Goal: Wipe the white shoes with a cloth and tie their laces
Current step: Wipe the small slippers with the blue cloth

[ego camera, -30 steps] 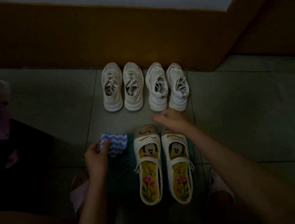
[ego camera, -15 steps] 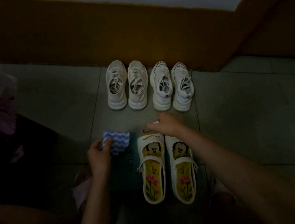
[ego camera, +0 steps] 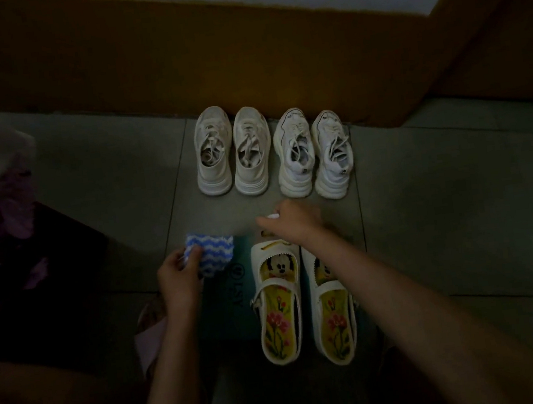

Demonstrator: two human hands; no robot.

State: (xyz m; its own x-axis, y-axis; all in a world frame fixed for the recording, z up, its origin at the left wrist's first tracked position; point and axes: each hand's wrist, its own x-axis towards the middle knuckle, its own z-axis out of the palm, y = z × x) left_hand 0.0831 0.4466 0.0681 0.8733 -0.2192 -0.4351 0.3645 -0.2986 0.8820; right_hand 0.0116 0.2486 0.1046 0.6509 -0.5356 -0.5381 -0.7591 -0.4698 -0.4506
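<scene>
Blue-waved cloth (ego camera: 212,253), pinched in the left hand (ego camera: 179,278), may miss grime in this gloom; the right hand (ego camera: 291,221) over the strap shoe (ego camera: 273,282) shows no clear grip.

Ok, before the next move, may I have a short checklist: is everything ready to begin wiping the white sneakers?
1. Cloth in hand: ok. The left hand grips the blue and white cloth.
2. Sneakers within reach: ok, probably. Four white sneakers stand in a row by the wall, just beyond the right hand.
3. Laces tied: not ok. The laces lie loose in the sneakers.
4. Right hand free: cannot tell. It is at the toes of the strap shoes, and something white shows at a fingertip.
5. Dirt on the sneakers: cannot tell. The picture is too dark.
</scene>
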